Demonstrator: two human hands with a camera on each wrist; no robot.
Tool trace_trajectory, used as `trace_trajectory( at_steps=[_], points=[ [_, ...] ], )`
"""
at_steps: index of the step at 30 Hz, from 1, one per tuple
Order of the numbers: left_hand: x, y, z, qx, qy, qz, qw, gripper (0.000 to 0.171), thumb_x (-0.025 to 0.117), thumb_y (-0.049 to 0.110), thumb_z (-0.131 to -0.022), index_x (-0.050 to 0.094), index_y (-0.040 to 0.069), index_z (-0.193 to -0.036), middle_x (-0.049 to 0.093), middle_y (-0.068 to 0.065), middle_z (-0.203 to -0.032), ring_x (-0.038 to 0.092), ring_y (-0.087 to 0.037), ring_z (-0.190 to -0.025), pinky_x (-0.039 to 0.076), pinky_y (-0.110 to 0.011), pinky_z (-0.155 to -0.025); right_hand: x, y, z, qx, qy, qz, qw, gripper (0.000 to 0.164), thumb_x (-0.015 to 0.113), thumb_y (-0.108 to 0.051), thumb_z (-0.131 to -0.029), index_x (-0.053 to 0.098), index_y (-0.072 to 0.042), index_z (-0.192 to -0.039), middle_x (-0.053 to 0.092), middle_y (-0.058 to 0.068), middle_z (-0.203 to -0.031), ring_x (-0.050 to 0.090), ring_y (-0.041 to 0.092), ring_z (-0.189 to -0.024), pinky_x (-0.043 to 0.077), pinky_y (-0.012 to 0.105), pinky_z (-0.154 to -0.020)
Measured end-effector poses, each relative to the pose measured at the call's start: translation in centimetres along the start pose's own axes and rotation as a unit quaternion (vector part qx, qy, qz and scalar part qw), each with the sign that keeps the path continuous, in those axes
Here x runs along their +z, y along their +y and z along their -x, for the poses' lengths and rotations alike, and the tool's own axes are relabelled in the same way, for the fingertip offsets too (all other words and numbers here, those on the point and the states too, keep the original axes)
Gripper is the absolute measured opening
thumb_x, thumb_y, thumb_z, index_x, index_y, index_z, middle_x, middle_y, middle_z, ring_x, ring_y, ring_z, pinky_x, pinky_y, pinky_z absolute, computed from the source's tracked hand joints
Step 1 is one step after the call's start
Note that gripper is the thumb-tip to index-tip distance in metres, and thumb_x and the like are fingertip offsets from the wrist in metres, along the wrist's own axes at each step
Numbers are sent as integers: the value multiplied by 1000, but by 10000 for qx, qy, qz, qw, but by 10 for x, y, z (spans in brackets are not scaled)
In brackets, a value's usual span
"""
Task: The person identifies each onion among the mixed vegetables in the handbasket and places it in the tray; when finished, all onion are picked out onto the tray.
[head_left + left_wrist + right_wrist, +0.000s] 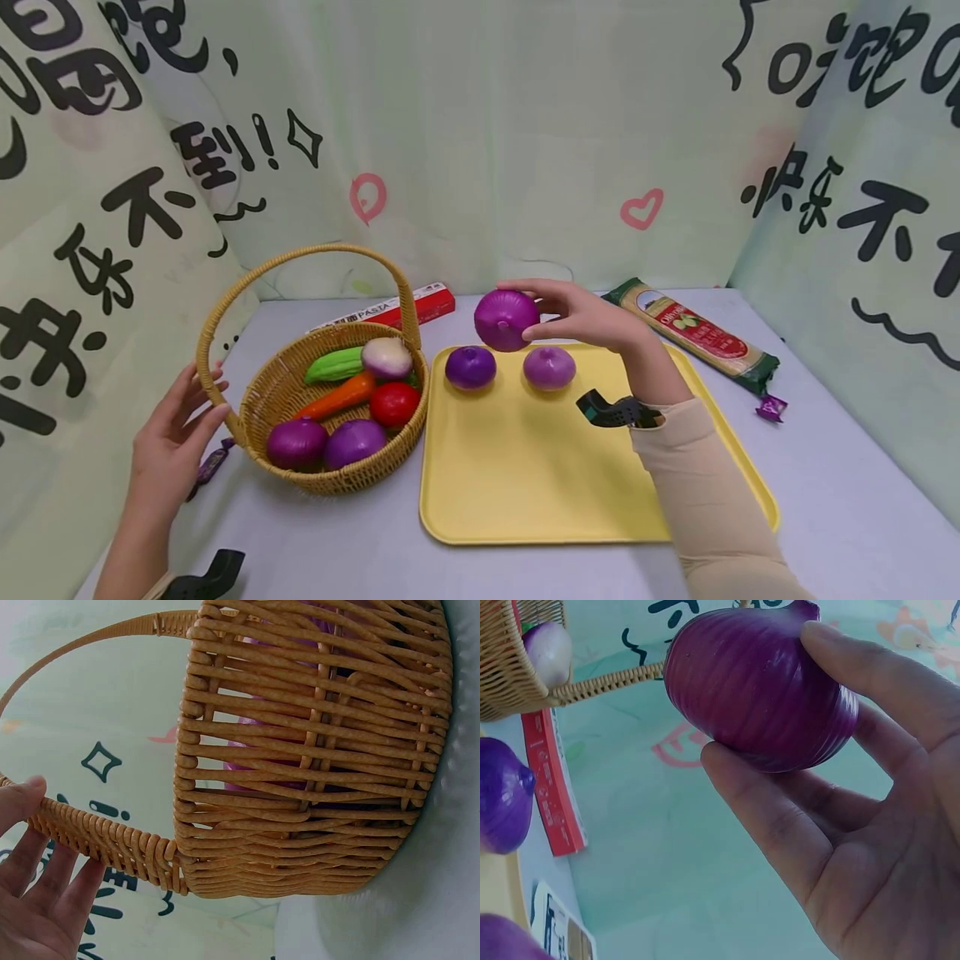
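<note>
My right hand [581,317] holds a purple onion [506,320] between thumb and fingers, raised above the far edge of the yellow tray [540,500]. In the right wrist view the same onion [761,686] sits between the fingertips. Two more onions, one dark purple [470,367] and one lighter [549,368], rest on the tray. On the left, my left hand [176,429] grips the handle of the wicker basket [258,400], thumb on one side and fingers on the other. In the basket lie two purple onions [297,443], a carrot [337,396], a tomato [394,405], a white-purple turnip-like vegetable [387,359] and a green vegetable [333,365].
A red pasta box [431,308] lies behind the basket. Right of the tray lies a green-ended packet with a red label [697,333], with a purple wrapped candy [771,408] by it. Another wrapped candy [212,465] is beside the basket. Printed curtains surround the table.
</note>
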State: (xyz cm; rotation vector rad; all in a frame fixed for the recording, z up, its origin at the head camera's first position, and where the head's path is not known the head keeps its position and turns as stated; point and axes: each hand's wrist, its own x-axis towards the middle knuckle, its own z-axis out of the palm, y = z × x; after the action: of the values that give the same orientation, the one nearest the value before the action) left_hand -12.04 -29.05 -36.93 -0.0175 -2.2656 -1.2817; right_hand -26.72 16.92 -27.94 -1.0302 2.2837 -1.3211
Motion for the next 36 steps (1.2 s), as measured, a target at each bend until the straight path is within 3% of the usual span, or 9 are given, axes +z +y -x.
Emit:
trace_trajectory(
  at_steps=[10, 17, 22, 36],
  points=[
    [-1, 0, -1, -2, -25, 3, 10000, 67, 58, 2, -90, 32, 26, -147, 52, 20, -134, 50, 15, -111, 40, 2, -84, -11, 16, 25, 503, 461, 108, 9976, 60, 68, -25, -87, 42, -30, -141, 51, 5, -136, 55, 22, -117, 51, 32, -92],
    [-1, 1, -1, -8, -5, -32, 10000, 67, 58, 2, -90, 32, 26, -147, 52, 19, -135, 49, 16, -111, 40, 2, -84, -18, 24, 38, 532, 746, 27, 9958, 61, 67, -21, -87, 42, -27, -142, 50, 9, -136, 57, 21, -115, 53, 30, -90],
    [0, 2, -1, -6, 15, -42, 10000, 67, 58, 2, -90, 33, 26, -147, 52, 19, -134, 50, 16, -111, 40, 2, -84, -21, 30, 46, 773, 1062, 159, 9912, 58, 67, -21, -87, 43, -26, -141, 51, 9, -135, 56, 25, -116, 53, 32, -88],
    [-1, -2, -2, 94, 13, -37, 9999, 67, 58, 0, -90, 33, 25, -147, 52, 20, -134, 50, 15, -112, 40, 1, -85, -29, 49, 75, 1306, 1385, 175, 9816, 62, 63, -28, -90, 36, -24, -145, 45, 13, -136, 52, 29, -117, 50, 35, -91]
  ],
)
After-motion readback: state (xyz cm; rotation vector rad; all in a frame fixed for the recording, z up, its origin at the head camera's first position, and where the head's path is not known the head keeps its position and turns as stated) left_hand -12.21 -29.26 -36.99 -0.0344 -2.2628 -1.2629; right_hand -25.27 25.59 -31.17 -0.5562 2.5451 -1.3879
